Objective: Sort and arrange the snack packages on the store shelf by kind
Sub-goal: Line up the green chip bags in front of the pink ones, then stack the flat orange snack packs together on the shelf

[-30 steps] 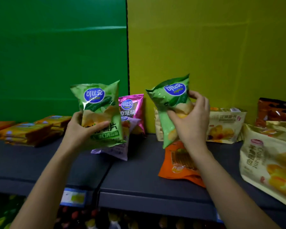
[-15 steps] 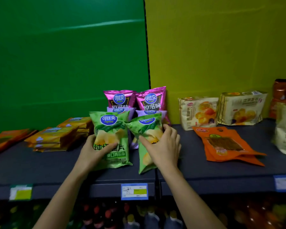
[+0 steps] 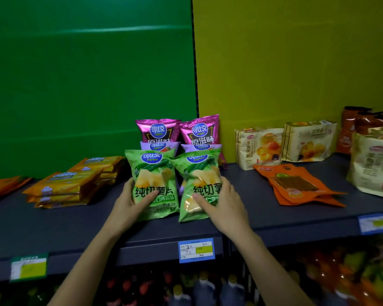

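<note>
straightened since earlier: right green bag [image 3: 199, 173], now upright beside left green bag [image 3: 152, 173] on shelf [image 3: 53, 228]. grasped low by right hand [image 3: 223, 205] and left hand [image 3: 128, 206]; purple bags [image 3: 158, 146] just behind grips.

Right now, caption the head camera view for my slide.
Left hand and right hand hold two green chip bags upright on the shelf, in front of purple bags and pink bags.

Chip bags [image 3: 153, 180] side by side on shelf [image 3: 53, 228]
</note>
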